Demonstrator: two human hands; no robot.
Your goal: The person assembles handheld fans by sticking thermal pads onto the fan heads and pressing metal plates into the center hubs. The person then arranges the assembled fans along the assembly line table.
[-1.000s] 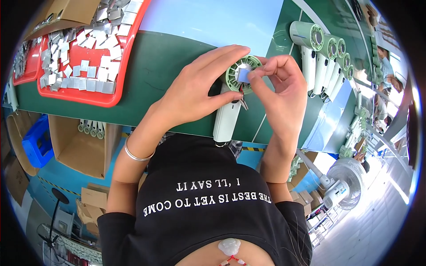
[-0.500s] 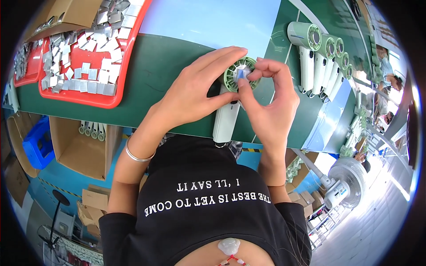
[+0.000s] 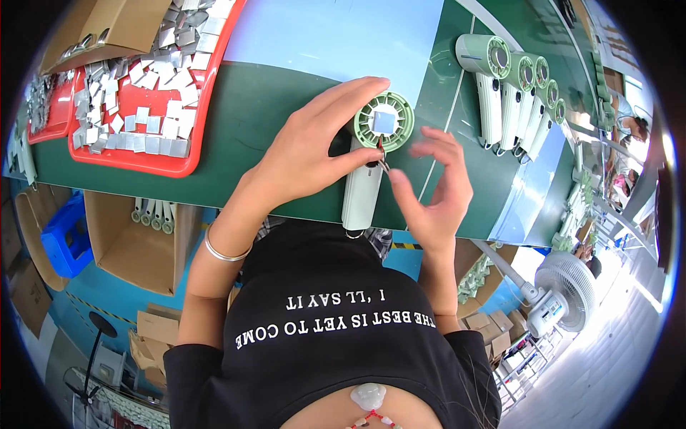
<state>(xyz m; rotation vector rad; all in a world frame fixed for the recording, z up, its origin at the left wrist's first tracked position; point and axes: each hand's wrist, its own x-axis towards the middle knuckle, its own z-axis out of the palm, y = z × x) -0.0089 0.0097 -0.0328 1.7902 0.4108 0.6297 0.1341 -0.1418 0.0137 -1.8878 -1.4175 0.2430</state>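
A pale green handheld fan (image 3: 361, 193) lies on the green table, its round slotted head away from me and its handle toward me. A square plate with a bluish face (image 3: 384, 123) sits at the centre of the head. My left hand (image 3: 304, 146) grips the head, fingers along its far left side and thumb at the neck. Below the plate, a thin dark reddish strand with a pale end (image 3: 384, 159) sticks out over the neck. My right hand (image 3: 437, 186) hovers just right of the fan, thumb and fingers apart and slightly blurred, the thumb close to that strand.
Several similar fans (image 3: 483, 57) lie in a row at right. A red tray (image 3: 187, 166) of small silvery plates stands at left, beside a cardboard box (image 3: 114, 28). Below the table edge are a carton (image 3: 128, 250) with fan parts, a blue stool (image 3: 66, 236) and a white electric fan (image 3: 564, 289).
My right hand has come off the fan's head and moved down and right, its fingers opening. The bluish square plate is now uncovered. My left hand keeps its hold.
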